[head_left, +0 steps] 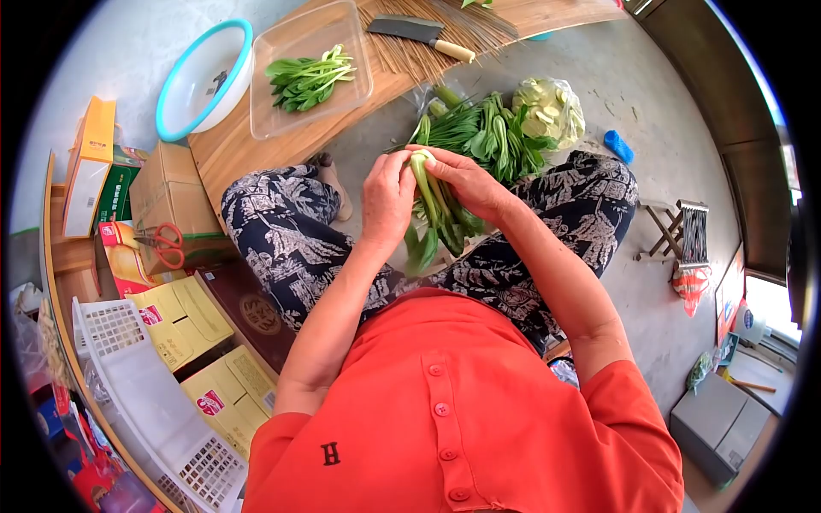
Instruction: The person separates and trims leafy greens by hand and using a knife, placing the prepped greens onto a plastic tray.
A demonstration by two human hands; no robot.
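Observation:
In front of my lap I hold a bunch of leafy bok choy (438, 209), its pale stem end up and its leaves hanging down. My left hand (387, 195) is closed on the stem end from the left. The fingers of my right hand (470, 183) wrap round the same end from the other side, thumb near the top. Just beyond my hands lies a pile of more leafy greens (498, 128). Beside it is a clear plastic bag of pale green vegetables (549, 109). Picked green leaves (310, 79) lie in a clear plastic tray (274, 120).
The tray stands on a wooden table (224, 141), with a blue-rimmed basin (171, 132) to its left. A cleaver (409, 29) rests on thin sticks (487, 26). Red-handled scissors (168, 245) and cartons (175, 323) are at my left. A folding stool (676, 231) stands right.

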